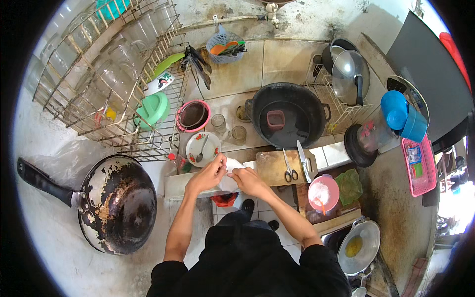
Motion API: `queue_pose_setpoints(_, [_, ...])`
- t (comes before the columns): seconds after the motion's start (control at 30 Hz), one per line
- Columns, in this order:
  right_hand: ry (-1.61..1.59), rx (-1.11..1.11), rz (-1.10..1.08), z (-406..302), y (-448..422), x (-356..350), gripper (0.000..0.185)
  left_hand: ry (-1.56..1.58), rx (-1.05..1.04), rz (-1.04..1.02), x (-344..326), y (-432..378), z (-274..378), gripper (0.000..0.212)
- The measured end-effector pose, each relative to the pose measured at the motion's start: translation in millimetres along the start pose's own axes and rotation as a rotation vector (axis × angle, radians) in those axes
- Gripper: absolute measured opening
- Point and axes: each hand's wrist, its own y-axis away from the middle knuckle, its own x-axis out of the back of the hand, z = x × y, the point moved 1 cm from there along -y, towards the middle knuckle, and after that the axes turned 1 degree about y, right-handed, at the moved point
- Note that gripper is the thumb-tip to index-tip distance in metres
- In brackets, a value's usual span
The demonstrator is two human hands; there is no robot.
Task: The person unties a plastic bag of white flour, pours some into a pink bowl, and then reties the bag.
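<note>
Between my two hands is a thin white bag or sheet (pixel 231 182), too pale to tell which. My left hand (pixel 208 174) pinches its upper left side with thumb and forefinger. My right hand (pixel 249 180) grips its right edge. Just beyond the left hand, a flowered white plate (pixel 192 143) bears a metal spoon (pixel 200 155). To the right of my hands lies a wooden cutting board (pixel 269 167), with scissors (pixel 288 169) and a kitchen knife (pixel 303 161) on it.
A large black pot (pixel 259 107) holding a small pink container (pixel 275 119) stands beyond the board. Rightward are a pink bowl of white powder (pixel 321 185) and a wok with yellow oil (pixel 343 256). A wire dish rack (pixel 130 150) and a hanging frying pan (pixel 117 204) flank the left.
</note>
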Motion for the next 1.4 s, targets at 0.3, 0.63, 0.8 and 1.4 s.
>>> queue_pose_setpoints(0.3, [-0.431,0.286,-0.083,16,-19,-2,0.021,0.274,-0.054,-0.096,-8,13,-23,0.050])
queue_pose_setpoints(0.63, [-0.760,0.197,-0.082,31,-34,-16,0.040,0.330,-0.043,0.020,-12,7,-18,0.044])
queue_pose_setpoints(0.8, [-0.825,0.164,-0.077,35,-34,-23,0.041,0.339,-0.049,0.016,-7,5,-18,0.044])
queue_pose_setpoints(1.4, [-0.422,0.296,0.021,4,-21,-12,0.024,0.172,0.084,-0.066,28,5,-15,0.024])
